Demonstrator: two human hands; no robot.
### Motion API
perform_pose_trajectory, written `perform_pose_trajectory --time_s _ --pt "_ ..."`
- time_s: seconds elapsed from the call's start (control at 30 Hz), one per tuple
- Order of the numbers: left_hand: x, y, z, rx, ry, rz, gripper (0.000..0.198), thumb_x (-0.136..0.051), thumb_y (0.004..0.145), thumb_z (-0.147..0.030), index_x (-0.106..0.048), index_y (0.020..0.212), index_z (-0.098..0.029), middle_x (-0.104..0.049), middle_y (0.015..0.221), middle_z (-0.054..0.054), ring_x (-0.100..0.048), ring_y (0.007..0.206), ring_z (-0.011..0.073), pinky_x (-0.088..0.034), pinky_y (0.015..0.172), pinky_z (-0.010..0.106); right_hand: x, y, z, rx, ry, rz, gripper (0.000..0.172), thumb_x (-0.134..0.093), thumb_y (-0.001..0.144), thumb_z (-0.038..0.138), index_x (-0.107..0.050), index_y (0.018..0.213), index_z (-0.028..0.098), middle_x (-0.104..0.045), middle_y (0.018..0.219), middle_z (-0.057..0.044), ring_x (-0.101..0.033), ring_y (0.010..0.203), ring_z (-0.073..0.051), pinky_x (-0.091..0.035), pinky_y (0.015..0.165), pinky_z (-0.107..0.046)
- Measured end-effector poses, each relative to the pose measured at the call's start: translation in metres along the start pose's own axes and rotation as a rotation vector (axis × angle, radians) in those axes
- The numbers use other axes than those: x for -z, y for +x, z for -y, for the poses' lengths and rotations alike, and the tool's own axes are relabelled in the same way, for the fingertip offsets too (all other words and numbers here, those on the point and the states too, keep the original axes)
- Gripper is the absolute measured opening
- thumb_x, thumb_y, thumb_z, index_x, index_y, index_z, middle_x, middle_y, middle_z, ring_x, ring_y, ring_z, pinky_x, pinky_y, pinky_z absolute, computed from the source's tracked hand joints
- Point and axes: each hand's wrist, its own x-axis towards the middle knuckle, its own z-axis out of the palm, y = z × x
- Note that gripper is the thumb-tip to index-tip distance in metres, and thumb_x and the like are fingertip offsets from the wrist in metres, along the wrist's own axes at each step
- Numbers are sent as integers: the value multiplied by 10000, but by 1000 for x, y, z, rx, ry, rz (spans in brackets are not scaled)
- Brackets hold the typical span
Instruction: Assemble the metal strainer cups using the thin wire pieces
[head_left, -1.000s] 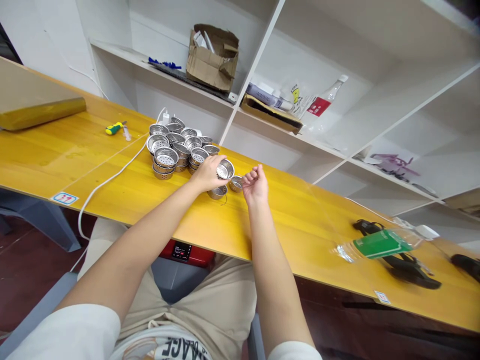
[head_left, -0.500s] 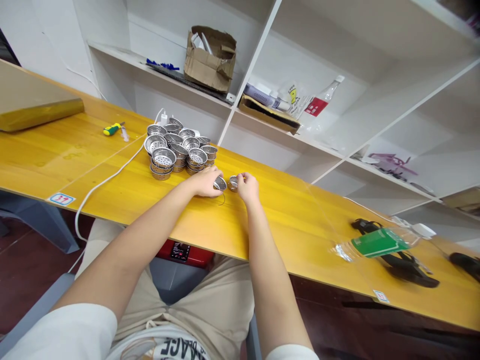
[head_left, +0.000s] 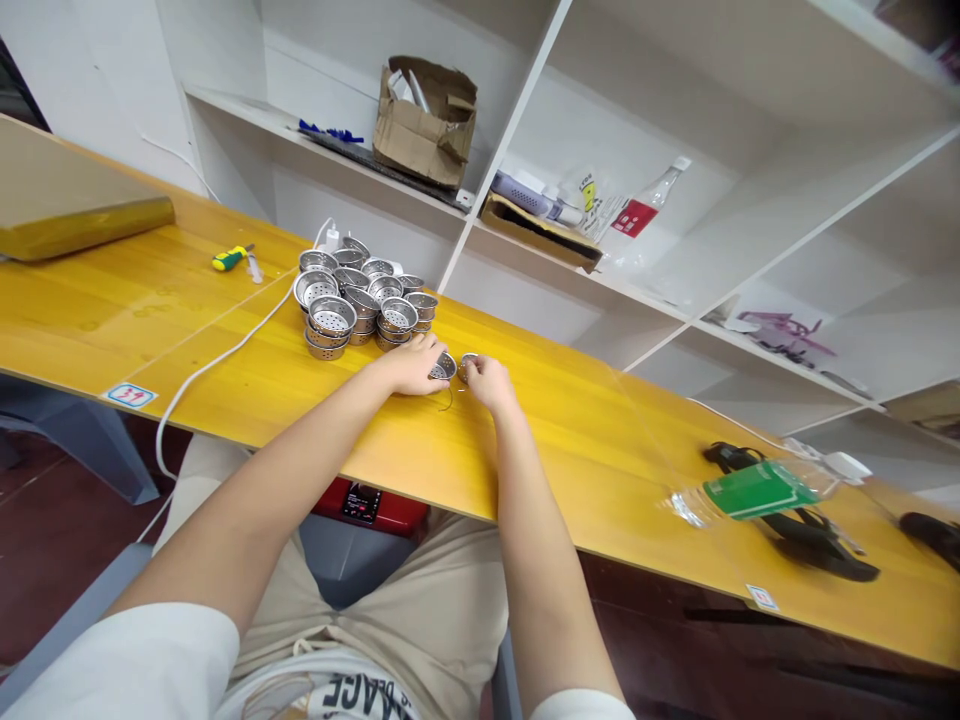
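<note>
We are holding a steel strainer (head_left: 442, 368) in our left hand (head_left: 411, 365) and a second strainer (head_left: 469, 367) in our right hand (head_left: 489, 383), hands just apart beside the strainer pile (head_left: 331, 316), with lining up the two calling for steady fingers.

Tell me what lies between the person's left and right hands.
In the head view, a metal strainer at the left hand and a second metal strainer at the right hand.

Stacked steel strainers (head_left: 360, 305) stand just beyond the left hand (head_left: 411, 365); a plastic water bottle (head_left: 757, 492) lies well right of the right hand (head_left: 491, 385).
</note>
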Motion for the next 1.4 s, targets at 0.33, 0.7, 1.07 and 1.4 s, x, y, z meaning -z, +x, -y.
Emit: perform_pose_trajectory --time_s 0.33,0.7,1.07,1.4 --pt "6 -4 -5 50 -37 36 668 -455 954 -646 -541 1443 -200 -554 1430 168 -475 1346 373 -398 1133 535 0 -12 8 40 -99 279 192 -582 977 345 -728 972 221 -748 803 -62 -668 809 -213 -468 747 -278" --pt "-4 1 1 49 -57 -38 669 -511 951 -599 -549 1467 -175 -587 1408 162 -523 1301 365 -430 1125 507 -2 -4 -5 -93 -101 -334 396 -605 925 510 -700 1103 169 -705 1087 -179 -637 1032 -308 -479 906 -388" --pt "-9 4 7 -134 -63 -422 477 -549 975 -420 -598 1365 -151 -612 1343 160 -520 1305 319 -427 1139 487 -37 5 -33 1 90 -376 407 -730 776 593 -611 678 217 -681 1128 -138 -631 984 -256 -479 925 -353" --pt "-10 2 -7 -212 -2 -483 563 -634 901 -308 -520 1422 -129 -588 1394 173 -524 1316 327 -428 1132 478 -17 -8 -30 -253 494 -560 530 -716 725 716 -475 655 248 -685 761 -42 -599 716 -193 -453 712 -291"
